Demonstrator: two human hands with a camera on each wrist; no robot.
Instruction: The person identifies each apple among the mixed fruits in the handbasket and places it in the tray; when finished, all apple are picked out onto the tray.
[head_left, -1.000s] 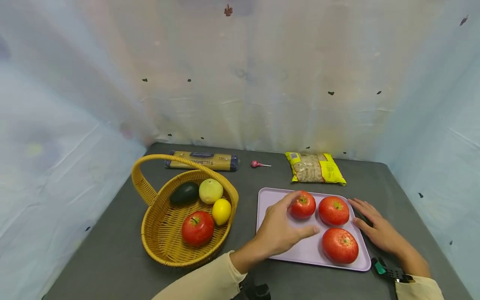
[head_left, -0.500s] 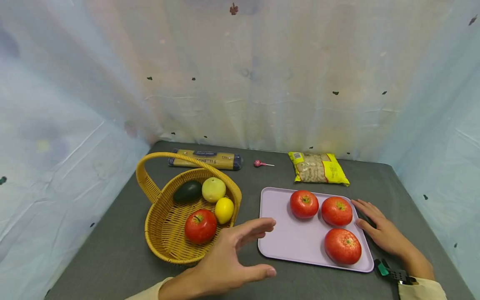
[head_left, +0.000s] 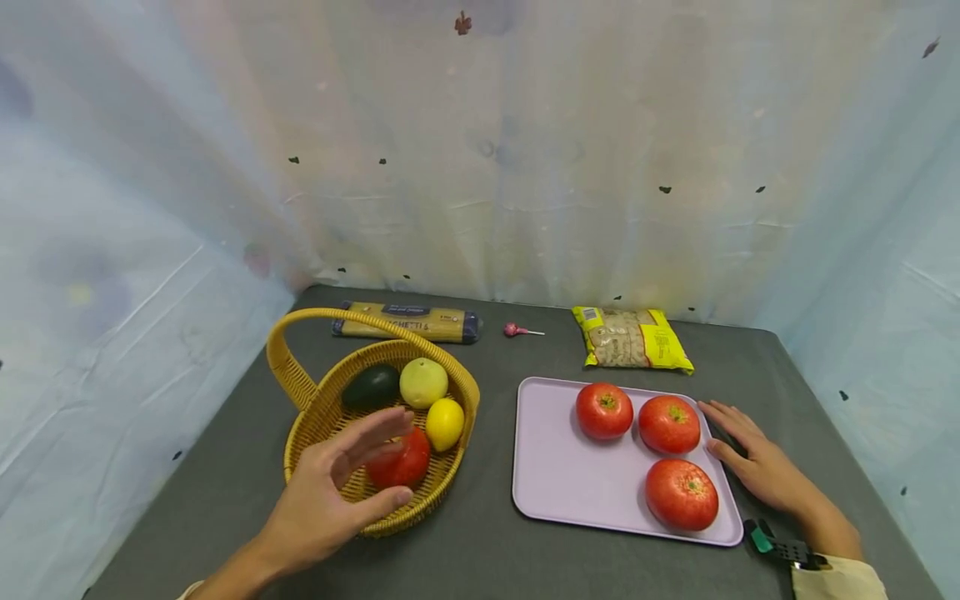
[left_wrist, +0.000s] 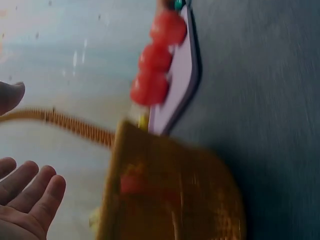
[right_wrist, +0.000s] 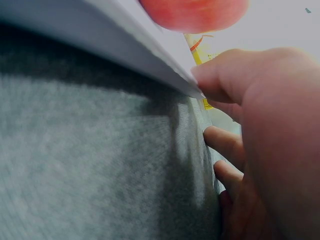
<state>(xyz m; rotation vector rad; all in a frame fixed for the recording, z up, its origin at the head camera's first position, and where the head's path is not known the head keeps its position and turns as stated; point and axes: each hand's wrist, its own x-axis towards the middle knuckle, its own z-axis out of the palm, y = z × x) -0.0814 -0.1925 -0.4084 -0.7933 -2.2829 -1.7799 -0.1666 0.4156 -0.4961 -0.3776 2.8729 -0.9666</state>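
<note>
My left hand [head_left: 324,493] hovers over the near left side of the yellow wicker basket [head_left: 302,467], thumb and fingers spread with nothing between them. Partly covered by its fingers is a red apple [head_left: 405,461] in the basket. Also inside lie a lemon [head_left: 445,423], a pale green round fruit [head_left: 423,382] and a dark green avocado-like fruit [head_left: 371,387]. My right hand [head_left: 761,462] rests at the right edge of the lilac tray [head_left: 555,467], its thumb touching the rim. Three red apples, such as the near one [head_left: 681,495], sit on the tray.
Behind the basket lies a spaghetti pack [head_left: 442,325]. A pink lollipop [head_left: 513,330] and a yellow bag [head_left: 633,338] lie along the back of the grey table [head_left: 487,550]. The basket's tall handle [head_left: 292,379] arches up at its left. Pale curtains [head_left: 480,208] enclose the table.
My left hand has moved left, away from the tray and its apples, across to the basket. My right hand stays by the tray's edge.
</note>
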